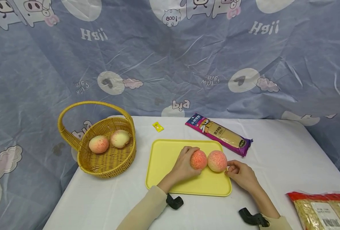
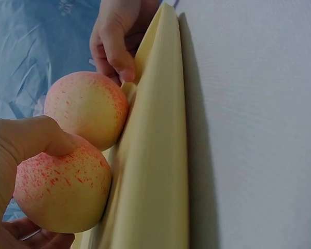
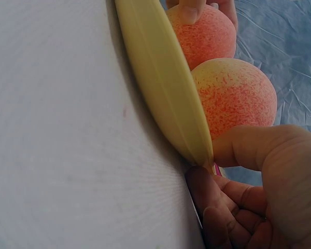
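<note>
Left peach (image 1: 199,159) gripped, tray (image 1: 165,156) pinched at its rim

We find the left peach just right of centre in the head frame, on the tray. The left hand (image 1: 185,163) has hold of it: thumb on the near side, fingers round the far side. The right peach (image 1: 217,161) sits just beside it, seemingly touching.

Handling, by our judgement: the speckled, very even skin suggests foam models, so light, a little yielding, hardly fragile. The matt surface should not slip much, but a round thing will roll if nudged. We would take each peach at its widest part, thumb opposite fingers, with a mild squeeze.

The tray looks like thin, stiff plastic, smooth enough to let fruit roll should it tilt. Best hold is the raised rim. The right hand (image 1: 243,175) has it there, at the right edge: in the right wrist view the thumb lies on the rim and a finger beneath. Whether that edge is lifted off the table (image 1: 273,143), we cannot tell.

Further out: the basket (image 1: 112,171), at left, holds two more fruits (image 1: 99,144). A yellow sachet (image 1: 158,126) lies above the tray, a purple-edged packet (image 1: 221,132) by its upper right corner, and a red-topped bag (image 1: 305,207) at the lower right of the frame.
</note>
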Demonstrator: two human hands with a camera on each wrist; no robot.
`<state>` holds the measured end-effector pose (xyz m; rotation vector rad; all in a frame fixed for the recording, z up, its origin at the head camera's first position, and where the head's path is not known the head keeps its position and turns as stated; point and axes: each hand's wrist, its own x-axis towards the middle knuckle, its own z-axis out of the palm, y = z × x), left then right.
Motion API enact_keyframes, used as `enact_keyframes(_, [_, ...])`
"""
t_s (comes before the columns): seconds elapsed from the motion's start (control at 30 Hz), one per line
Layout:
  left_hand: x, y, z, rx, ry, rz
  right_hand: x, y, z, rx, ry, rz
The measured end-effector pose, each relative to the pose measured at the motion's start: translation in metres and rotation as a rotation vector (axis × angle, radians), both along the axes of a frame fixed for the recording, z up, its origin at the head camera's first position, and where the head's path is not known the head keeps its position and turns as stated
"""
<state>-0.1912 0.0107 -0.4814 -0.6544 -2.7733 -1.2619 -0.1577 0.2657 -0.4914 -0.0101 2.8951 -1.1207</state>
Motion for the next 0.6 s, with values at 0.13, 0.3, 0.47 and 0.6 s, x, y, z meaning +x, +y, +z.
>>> enact_keyframes(0.13, [0.0,-0.002,-0.001,-0.014,0.0,0.0,0.0,-0.001,-0.001,-0.005,0.0,0.004])
enact_keyframes(0.3, [0.002,-0.008,0.005,-0.034,-0.005,0.012,-0.001,-0.001,-0.001,-0.006,-0.004,0.008])
enact_keyframes(0.47, [0.007,-0.023,0.021,0.011,0.05,-0.002,0.0,-0.001,-0.001,-0.007,-0.001,0.009])
enact_keyframes(0.6, [0.016,-0.047,0.038,0.07,0.138,-0.002,-0.001,-0.001,-0.001,-0.003,0.005,0.007])
